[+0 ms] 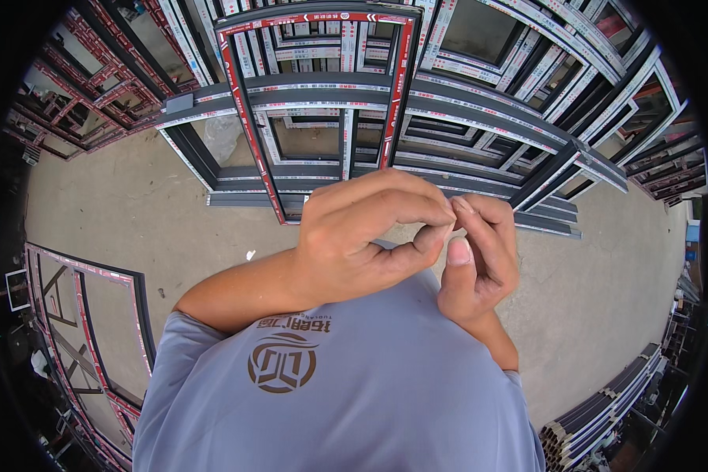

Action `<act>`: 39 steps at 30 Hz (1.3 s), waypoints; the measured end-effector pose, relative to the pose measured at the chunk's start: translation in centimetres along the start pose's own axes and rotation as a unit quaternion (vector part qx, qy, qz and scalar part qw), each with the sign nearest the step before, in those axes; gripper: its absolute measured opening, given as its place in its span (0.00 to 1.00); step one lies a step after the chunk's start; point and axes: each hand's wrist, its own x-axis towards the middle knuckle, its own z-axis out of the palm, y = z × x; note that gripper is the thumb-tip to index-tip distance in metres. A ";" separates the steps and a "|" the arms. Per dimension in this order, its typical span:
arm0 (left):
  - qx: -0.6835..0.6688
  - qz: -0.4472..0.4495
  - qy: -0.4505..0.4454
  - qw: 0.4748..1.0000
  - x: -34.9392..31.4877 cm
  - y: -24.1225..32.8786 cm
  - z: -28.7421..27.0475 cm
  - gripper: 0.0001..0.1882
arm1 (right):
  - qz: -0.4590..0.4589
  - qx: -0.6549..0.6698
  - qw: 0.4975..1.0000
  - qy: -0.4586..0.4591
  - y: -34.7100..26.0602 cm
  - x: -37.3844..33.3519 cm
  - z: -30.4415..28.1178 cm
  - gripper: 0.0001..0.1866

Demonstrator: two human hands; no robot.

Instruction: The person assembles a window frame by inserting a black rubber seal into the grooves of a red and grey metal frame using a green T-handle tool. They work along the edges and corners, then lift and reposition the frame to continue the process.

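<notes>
My left hand (367,230) is raised in front of my chest, its fingers curled and the thumb brought up close to the index finger in a pinch. Fingertip to fingertip with it, my right hand (484,259) is curled too, thumb bent inward. Whatever lies between the fingertips, if anything, is too small or hidden to make out. Just beyond the hands stands a narrow upright window frame (402,86) with red protective tape. It leans at a stack of dark grey frames (480,110) with white tape.
More red-taped frames (94,79) lean at the far left. At the near left stands another dark frame (81,315). Long profiles (606,409) lie bundled at the near right. A concrete floor (590,291) runs between them, and clear plastic film (223,138) hangs behind the stack.
</notes>
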 end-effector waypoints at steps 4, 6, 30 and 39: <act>-0.018 0.017 0.003 1.000 0.0 -0.2 0.0 0.13 | 0.010 0.034 0.999 0.002 0.0 -0.1 -0.1 0.22; -0.003 0.015 -0.002 1.000 0.0 -0.1 -0.1 0.13 | -0.026 -0.019 0.999 -0.011 0.2 0.0 -0.4 0.22; 0.052 0.013 -0.025 0.998 -0.7 1.0 0.3 0.11 | -0.071 -0.063 0.995 -0.033 -0.5 0.5 -1.4 0.22; 0.006 -0.003 -0.022 1.000 -0.7 1.6 1.5 0.12 | -0.075 -0.062 0.995 -0.035 -0.5 -0.2 -3.2 0.27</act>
